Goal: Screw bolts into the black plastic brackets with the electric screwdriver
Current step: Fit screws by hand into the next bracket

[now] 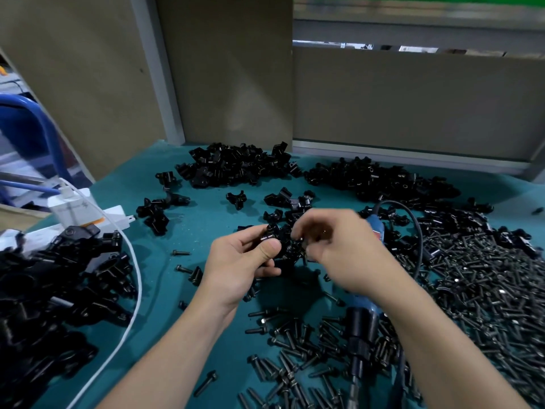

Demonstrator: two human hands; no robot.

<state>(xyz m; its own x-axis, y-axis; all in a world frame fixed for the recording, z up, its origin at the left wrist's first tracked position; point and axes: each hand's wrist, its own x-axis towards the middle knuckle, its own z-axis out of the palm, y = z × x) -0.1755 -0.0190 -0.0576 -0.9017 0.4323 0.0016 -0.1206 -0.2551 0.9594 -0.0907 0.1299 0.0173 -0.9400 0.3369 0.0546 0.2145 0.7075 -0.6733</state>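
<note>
My left hand (240, 265) grips a black plastic bracket (280, 239) above the green table, thumb pressed on its front. My right hand (333, 246) is blurred and pinches a small dark bolt (305, 256) against the bracket's right side. The electric screwdriver (361, 323), blue and black with a metal bit, lies on the table under my right forearm among loose bolts. Its black cable (417, 231) loops behind my right hand.
Piles of black brackets lie at the back (236, 165) and back right (383, 178). A large heap of dark bolts (486, 290) covers the right side. Assembled brackets (59, 284) are heaped at the left beside a white power strip (88, 214) and white cable (135, 278).
</note>
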